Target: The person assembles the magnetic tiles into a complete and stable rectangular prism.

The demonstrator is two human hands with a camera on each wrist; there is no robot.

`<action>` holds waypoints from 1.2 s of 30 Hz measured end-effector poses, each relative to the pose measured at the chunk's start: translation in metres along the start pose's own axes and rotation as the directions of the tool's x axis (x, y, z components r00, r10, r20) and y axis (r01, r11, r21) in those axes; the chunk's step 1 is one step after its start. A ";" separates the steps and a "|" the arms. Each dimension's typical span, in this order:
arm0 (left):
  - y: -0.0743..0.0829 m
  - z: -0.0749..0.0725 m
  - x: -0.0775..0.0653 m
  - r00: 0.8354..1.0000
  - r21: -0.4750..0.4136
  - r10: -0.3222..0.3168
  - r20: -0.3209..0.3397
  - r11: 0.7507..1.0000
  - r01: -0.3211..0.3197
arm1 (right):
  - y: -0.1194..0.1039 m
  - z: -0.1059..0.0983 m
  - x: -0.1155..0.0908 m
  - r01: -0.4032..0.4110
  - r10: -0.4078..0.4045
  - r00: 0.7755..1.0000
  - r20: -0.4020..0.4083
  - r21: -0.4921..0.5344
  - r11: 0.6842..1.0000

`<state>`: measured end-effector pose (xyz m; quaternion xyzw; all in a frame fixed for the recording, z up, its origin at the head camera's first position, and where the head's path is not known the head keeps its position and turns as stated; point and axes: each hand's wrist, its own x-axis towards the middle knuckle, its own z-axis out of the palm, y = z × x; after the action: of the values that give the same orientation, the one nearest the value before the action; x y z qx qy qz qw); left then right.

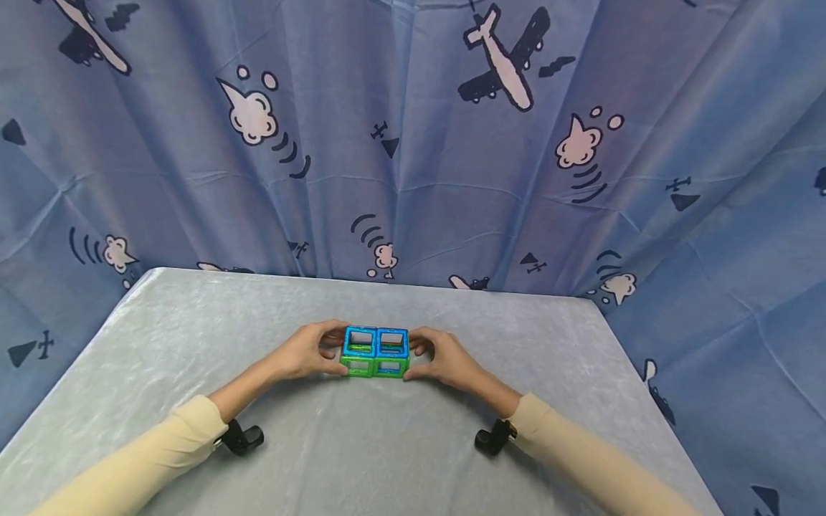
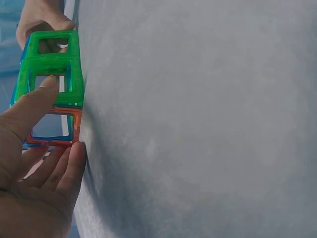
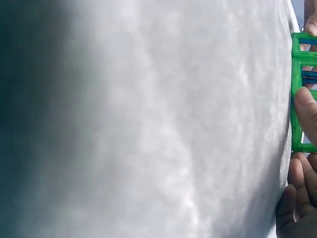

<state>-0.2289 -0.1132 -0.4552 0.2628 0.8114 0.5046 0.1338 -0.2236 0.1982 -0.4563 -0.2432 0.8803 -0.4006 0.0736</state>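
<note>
Two joined cubes of magnetic tiles (image 1: 376,352) sit on the table, with blue square frames on top and green ones at the front. My left hand (image 1: 302,352) holds the left end, thumb at the front side and fingers behind. At the right end my right hand (image 1: 447,358) grips the block the same way. In the left wrist view the thumb lies on a green tile (image 2: 49,62), and an orange-red tile (image 2: 77,126) shows at the near end. The right wrist view catches only green tile edges (image 3: 296,121) beside the right thumb.
A pale grey cloth covers the table (image 1: 361,451). Behind and at the sides hangs a blue curtain (image 1: 400,143) printed with planes and clouds. Black cameras are strapped at the left wrist (image 1: 241,438) and the right wrist (image 1: 493,438).
</note>
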 end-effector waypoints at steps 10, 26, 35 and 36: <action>0.002 -0.001 -0.001 1.000 0.002 -0.028 -0.008 1.000 0.028 | -0.006 0.003 -0.001 0.002 -0.002 0.999 -0.033 -0.009 1.000; 0.001 -0.001 0.001 1.000 -0.033 0.000 0.021 0.999 0.001 | -0.004 -0.001 -0.001 -0.037 0.037 0.999 0.015 -0.008 0.999; 0.000 -0.006 0.001 0.999 0.007 0.008 0.037 1.000 -0.008 | -0.007 -0.003 -0.001 -0.041 0.041 0.998 0.056 0.010 0.999; 0.000 -0.006 0.001 0.999 0.011 0.007 0.036 1.000 -0.007 | -0.007 -0.003 0.000 -0.041 0.041 0.997 0.058 0.009 0.999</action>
<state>-0.2326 -0.1167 -0.4524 0.2755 0.8108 0.4957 0.1452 -0.2214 0.1963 -0.4489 -0.2363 0.8805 -0.3963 0.1085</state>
